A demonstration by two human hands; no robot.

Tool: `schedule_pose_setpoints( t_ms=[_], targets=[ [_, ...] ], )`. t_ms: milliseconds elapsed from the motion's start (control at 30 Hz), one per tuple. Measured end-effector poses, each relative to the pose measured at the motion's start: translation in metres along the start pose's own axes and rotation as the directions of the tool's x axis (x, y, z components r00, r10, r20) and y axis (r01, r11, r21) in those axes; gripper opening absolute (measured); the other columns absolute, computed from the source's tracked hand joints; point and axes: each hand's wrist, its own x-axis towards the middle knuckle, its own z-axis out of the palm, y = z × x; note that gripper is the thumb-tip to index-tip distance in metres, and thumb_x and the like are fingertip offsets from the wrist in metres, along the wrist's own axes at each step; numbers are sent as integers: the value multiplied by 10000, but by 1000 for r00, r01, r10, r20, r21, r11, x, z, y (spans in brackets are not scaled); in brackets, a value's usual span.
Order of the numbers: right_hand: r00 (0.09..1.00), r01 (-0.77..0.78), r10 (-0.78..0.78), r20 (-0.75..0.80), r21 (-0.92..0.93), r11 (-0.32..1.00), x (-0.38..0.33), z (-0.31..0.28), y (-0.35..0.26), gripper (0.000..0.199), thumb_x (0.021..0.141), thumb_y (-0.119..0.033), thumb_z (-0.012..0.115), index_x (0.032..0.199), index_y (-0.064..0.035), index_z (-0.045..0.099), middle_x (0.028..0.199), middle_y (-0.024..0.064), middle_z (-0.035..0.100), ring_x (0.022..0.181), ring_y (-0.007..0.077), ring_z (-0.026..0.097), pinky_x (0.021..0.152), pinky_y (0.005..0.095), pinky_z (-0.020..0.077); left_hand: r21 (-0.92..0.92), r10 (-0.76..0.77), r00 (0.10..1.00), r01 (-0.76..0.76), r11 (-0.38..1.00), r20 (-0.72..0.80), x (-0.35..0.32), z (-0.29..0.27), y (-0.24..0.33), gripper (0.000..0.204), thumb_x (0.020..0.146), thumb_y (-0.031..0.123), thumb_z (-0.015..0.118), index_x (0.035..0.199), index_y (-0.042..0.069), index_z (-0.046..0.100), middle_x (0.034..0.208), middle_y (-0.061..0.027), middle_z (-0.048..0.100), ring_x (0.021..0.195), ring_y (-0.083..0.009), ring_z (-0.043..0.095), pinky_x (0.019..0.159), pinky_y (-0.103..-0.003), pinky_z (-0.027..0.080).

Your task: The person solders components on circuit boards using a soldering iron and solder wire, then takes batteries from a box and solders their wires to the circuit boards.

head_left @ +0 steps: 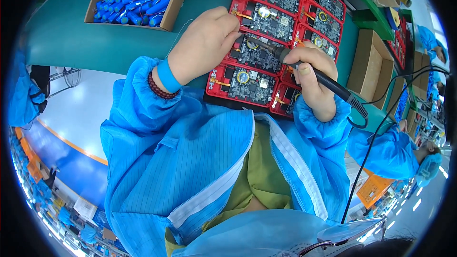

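My right hand grips a soldering iron with a black handle. Its tip points left, over a circuit board in a red tray of several boards. My left hand is closed in a pinch at that board's left edge, close to the iron's tip. A thin strand, which looks like solder wire, loops out beside this hand; its end at the fingertips is too small to see. Each board is dark, and several show a round yellow-rimmed part. Orange flat strips lie at the boards' left sides.
A cardboard box of blue cylindrical cells stands at the back left on the green table. Another cardboard box stands to the right. The iron's black cable hangs at the right, where a co-worker in blue sits.
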Motion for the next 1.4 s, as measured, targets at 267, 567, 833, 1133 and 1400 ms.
schedule_pose_setpoints(
  t_ms=[267,567,833,1133,1400],
  targets=[
    [990,78,-67,-128,83,994,-4,-3,2,251,880,-238,547,891,1,620,803,124,626,698,214,557,618,322,425,9,-1,1000,1,1000,9,1,0,0,88,827,63,607,824,-12,561,797,-140,516,755,-322,534,658,-395,442],
    [994,34,-25,-109,89,995,-1,-3,5,270,901,-246,549,896,12,628,785,99,610,674,171,540,609,288,424,-8,33,998,-33,999,52,2,-4,1,62,828,48,589,852,-7,576,803,-137,516,763,-313,540,670,-395,447],
    [995,44,-37,-97,67,997,1,-2,8,281,906,-258,545,896,10,629,792,104,614,686,176,545,621,293,428,13,36,997,-37,999,62,3,-4,2,50,832,43,577,840,-5,565,809,-138,512,769,-314,536,670,-400,446],
    [997,3,2,-73,69,998,1,-4,8,274,911,-253,542,901,6,631,794,100,616,706,182,555,645,295,437,10,36,998,-36,999,54,3,-3,0,53,832,38,576,841,-13,566,812,-139,515,764,-309,536,673,-391,448],
    [996,38,-36,-78,33,999,3,-3,8,276,912,-252,541,900,8,633,818,110,627,730,193,576,664,301,451,-14,39,998,-39,999,55,2,-4,1,47,829,30,572,837,-16,567,809,-139,512,762,-308,535,675,-389,449]
  ],
)
